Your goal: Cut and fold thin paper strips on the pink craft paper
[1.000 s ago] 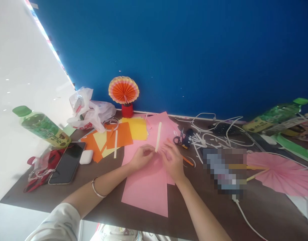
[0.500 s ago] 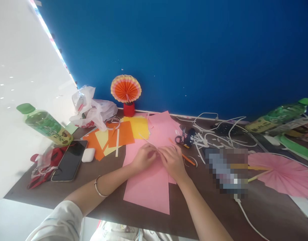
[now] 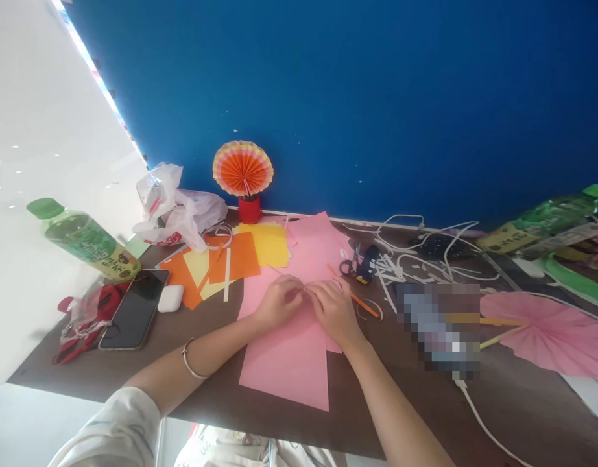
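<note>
My left hand and my right hand meet above pink paper sheets, fingertips pinched close together. Between them is a thin pale strip, one end poking out beyond my left fingers; the rest is hidden by the fingers, and its material is hard to tell. Just right of my right hand lie an orange paper strip and a curled pale strip. Scissors rest beyond, beside a dark-and-yellow object.
Orange paper and yellow paper lie left of the pink sheets. A folded paper fan stands by the wall. Around are a phone, white case, bottle, plastic bag, cables and pink fan.
Both hands stay together over the pink paper with only slight finger movement. The strip's protruding end sits slightly lower and shows less. The whole view has shifted a little.
</note>
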Tool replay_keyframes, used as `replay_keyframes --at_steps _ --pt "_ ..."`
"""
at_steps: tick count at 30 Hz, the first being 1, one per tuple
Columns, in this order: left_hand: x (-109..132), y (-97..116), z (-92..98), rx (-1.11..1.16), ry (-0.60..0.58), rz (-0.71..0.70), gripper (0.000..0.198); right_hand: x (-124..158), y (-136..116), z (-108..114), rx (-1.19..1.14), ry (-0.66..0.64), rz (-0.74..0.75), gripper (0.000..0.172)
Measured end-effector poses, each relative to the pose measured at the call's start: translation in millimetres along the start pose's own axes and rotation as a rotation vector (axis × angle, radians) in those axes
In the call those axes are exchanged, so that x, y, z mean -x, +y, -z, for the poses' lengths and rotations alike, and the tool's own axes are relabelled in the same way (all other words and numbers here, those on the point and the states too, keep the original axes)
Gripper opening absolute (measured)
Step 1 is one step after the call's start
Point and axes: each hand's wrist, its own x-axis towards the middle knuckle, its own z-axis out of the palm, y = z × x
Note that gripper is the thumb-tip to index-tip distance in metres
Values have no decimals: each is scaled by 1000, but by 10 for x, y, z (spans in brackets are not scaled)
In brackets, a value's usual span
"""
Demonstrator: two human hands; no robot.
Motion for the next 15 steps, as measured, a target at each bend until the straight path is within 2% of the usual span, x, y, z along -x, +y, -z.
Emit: replay_keyframes --at_steps 9,15 --pt "-4 -6 -6 19 5 11 16 3 1 -4 -14 -7 -3 24" --pt "-10 23 2 5 18 15 15 -12 -24 -13 -66 57 -74 14"
